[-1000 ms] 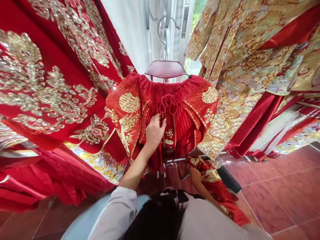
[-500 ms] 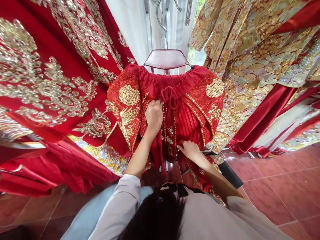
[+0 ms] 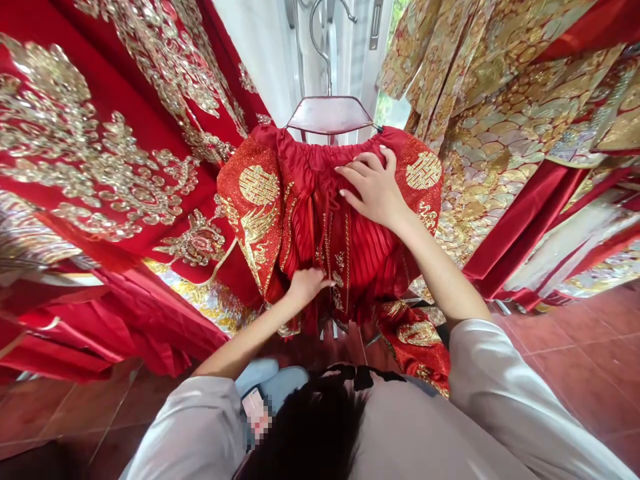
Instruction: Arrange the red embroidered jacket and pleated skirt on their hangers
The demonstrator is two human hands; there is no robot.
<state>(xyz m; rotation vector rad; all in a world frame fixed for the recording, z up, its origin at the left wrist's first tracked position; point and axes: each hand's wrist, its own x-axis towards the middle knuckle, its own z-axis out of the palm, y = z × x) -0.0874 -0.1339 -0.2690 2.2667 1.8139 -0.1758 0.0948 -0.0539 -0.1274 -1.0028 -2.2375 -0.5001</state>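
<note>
A red skirt (image 3: 373,243) with gold embroidery, pleats and a gathered drawstring waist hangs on a hanger (image 3: 330,113). My right hand (image 3: 377,190) lies on its upper front, just below the waistband, fingers spread and partly over the tied cord (image 3: 331,200). Lower on the left, my left hand (image 3: 309,287) has its fingers curled at the pleats beside the central panel (image 3: 340,267), thumb pointing right. The cloth within its grip is mostly hidden. Side panels with round gold emblems (image 3: 259,185) flank the front.
Red garments with beaded silver-gold patterns (image 3: 145,193) hang close on the left. Gold patterned garments (image 3: 485,160) hang on the right. A metal rack hook (image 3: 325,40) holds the hanger. Embroidered red cloth (image 3: 417,340) hangs low near my right side, above the tiled floor (image 3: 575,353).
My right hand has risen from the lower hem area to the waist and spread its fingers. My left hand has dropped from the waist to the lower pleats. The right side panel has shifted.
</note>
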